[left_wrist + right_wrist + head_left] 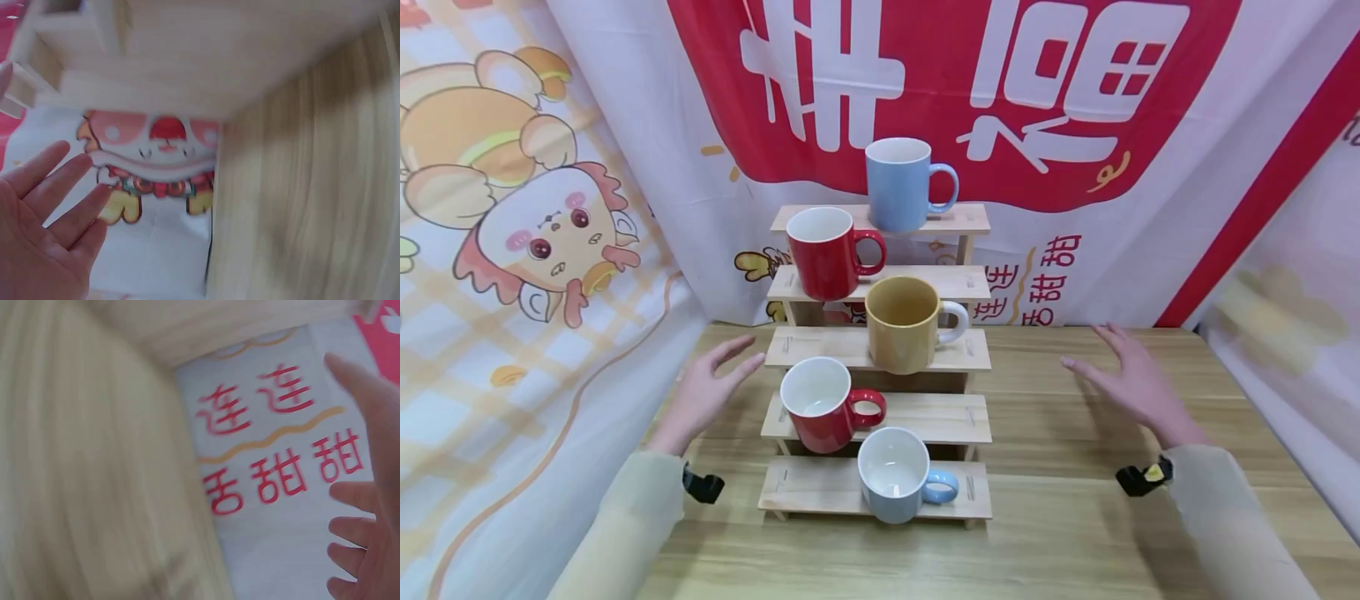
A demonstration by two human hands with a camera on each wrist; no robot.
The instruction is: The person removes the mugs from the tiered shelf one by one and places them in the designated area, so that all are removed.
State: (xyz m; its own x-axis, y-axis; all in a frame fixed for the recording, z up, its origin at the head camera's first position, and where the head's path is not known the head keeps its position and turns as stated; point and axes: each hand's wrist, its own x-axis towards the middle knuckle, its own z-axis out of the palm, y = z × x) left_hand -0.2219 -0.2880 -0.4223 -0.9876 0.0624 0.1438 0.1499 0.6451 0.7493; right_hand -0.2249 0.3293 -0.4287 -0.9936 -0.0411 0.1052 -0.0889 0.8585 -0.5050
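A stepped wooden rack (940, 418) stands mid-table with one mug on each tier. From the top come a light blue mug (898, 192), a red mug (823, 262), a yellow mug (901, 337) with a white handle, a second red mug (820, 417) and a second light blue mug (891, 483). Every handle points right. Left of the rack my left hand (711, 392) hovers, thumb and fingers spread, holding nothing; its palm and fingers (47, 187) show in the left wrist view. My right hand (1131, 379) is apart from the rack on the right, also spread and holding nothing.
The wood-grain table (1045, 517) extends on both sides of the rack. Behind it hangs a white cloth with a red printed panel (925, 92). A cartoon-print cloth (535, 208) closes off the left, and another pale cloth (1292, 333) the right.
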